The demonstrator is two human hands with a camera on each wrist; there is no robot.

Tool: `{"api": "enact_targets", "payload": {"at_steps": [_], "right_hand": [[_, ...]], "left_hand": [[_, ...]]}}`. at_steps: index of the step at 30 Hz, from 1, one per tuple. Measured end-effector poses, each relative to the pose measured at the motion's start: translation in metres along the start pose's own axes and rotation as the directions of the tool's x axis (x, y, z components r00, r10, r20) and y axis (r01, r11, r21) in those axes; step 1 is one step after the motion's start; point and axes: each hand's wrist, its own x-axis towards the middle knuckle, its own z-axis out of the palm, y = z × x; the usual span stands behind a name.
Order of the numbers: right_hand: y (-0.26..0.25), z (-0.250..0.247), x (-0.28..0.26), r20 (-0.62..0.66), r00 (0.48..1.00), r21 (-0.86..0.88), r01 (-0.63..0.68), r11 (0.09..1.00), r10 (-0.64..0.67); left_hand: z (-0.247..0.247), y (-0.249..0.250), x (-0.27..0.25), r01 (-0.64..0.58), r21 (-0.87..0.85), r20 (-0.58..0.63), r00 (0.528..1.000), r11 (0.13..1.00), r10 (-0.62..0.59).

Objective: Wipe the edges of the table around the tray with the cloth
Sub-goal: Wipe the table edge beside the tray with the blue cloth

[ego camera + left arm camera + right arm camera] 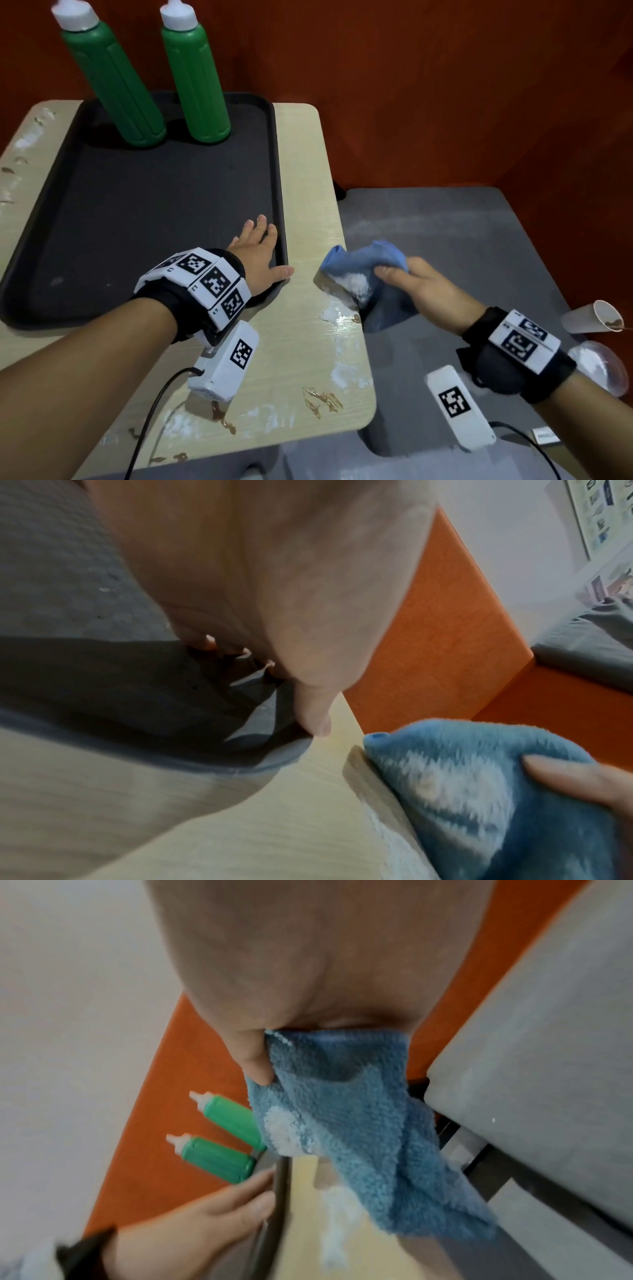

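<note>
My right hand (407, 277) grips a bunched blue cloth (363, 270) smeared with white residue, held at the right edge of the pale wooden table (308, 192). The cloth (342, 1123) hangs from thumb and fingers in the right wrist view, and it (479, 791) meets the table edge in the left wrist view. My left hand (262, 253) lies flat with straight fingers inside the near right corner of the black tray (137, 205), thumb over its rim. White and brown smears (339, 315) mark the table near the cloth.
Two green squeeze bottles (191, 78) with white caps stand at the far end of the tray. A lower grey surface (479, 240) lies to the right, with a tipped paper cup (596, 317) and a clear lid (599, 366). Brown stains (322, 401) streak the table's near edge.
</note>
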Motion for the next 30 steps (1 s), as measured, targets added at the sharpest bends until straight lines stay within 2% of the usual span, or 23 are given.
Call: {"api": "enact_targets", "payload": {"at_steps": [2,4,6,8,10,12,16,18,24,30], "right_hand": [[-0.005,-0.006,0.005,-0.140,0.990,0.184,0.008,0.983,0.018],[-0.007,-0.016,0.013,-0.239,0.971,0.276,0.042,0.960,0.026],[-0.016,-0.023,0.021,-0.288,0.958,0.286,0.076,0.955,0.010],[-0.028,-0.026,0.030,-0.292,0.955,0.225,0.122,0.967,-0.052],[-0.040,-0.026,0.043,-0.259,0.962,0.097,0.113,0.989,-0.084],[-0.047,-0.021,0.057,-0.174,0.982,-0.042,0.068,0.997,-0.074],[-0.039,-0.004,0.070,0.038,0.998,-0.249,-0.039,0.968,0.049],[-0.029,0.003,0.066,0.077,0.994,-0.330,-0.046,0.943,0.075],[-0.012,0.014,0.033,0.123,0.990,-0.298,-0.032,0.954,0.071],[0.005,0.019,0.007,0.163,0.987,-0.377,0.049,0.925,0.014]], "left_hand": [[0.000,-0.001,0.000,-0.002,-0.005,-0.002,1.000,1.000,0.002],[0.000,-0.001,0.000,-0.004,-0.012,0.000,1.000,1.000,0.004],[0.001,-0.002,0.000,-0.009,-0.012,0.000,1.000,1.000,0.009],[0.002,-0.002,0.001,-0.011,-0.010,-0.001,1.000,1.000,0.011],[0.002,-0.002,0.001,-0.011,-0.008,-0.004,1.000,1.000,0.011],[0.002,-0.001,0.000,-0.012,-0.008,-0.006,1.000,1.000,0.012],[0.002,0.000,0.000,-0.005,0.001,-0.004,1.000,1.000,0.005],[0.002,0.001,-0.001,0.000,0.001,-0.005,1.000,1.000,0.000],[0.001,0.003,-0.003,0.007,-0.012,-0.025,1.000,1.000,-0.007],[0.001,0.003,-0.002,0.009,-0.011,-0.016,1.000,1.000,-0.009]]}}
